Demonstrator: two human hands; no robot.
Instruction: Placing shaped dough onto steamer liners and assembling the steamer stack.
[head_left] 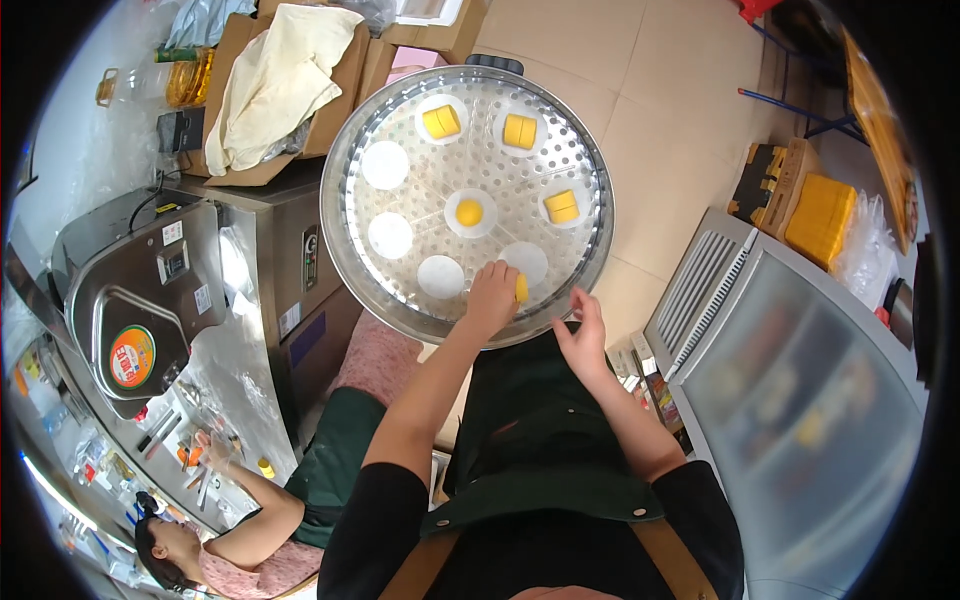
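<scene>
A round metal steamer tray (345, 205) with a perforated bottom lies in front of me. Over its near edge, my left hand (492, 297) is closed on a yellow dough piece (521, 288), mostly covered by the fingers. Just beyond that hand is a bare white paper round (530, 260). My right hand (583, 335) is by the near right rim, empty, with thumb and fingers apart. Other paper rounds carry creased yellow dough pieces (519, 131), and the middle one bears a smooth yellow ball (469, 212). Several rounds on the left (390, 236) hold nothing.
On the left, a co-worker (250, 520) works with their hands at a cluttered metal counter (235, 370). A cardboard box (235, 95) with a cream cloth (285, 85) stands back left. At right is a glass-topped freezer (800, 400). Tiled floor (660, 150) shows behind the tray.
</scene>
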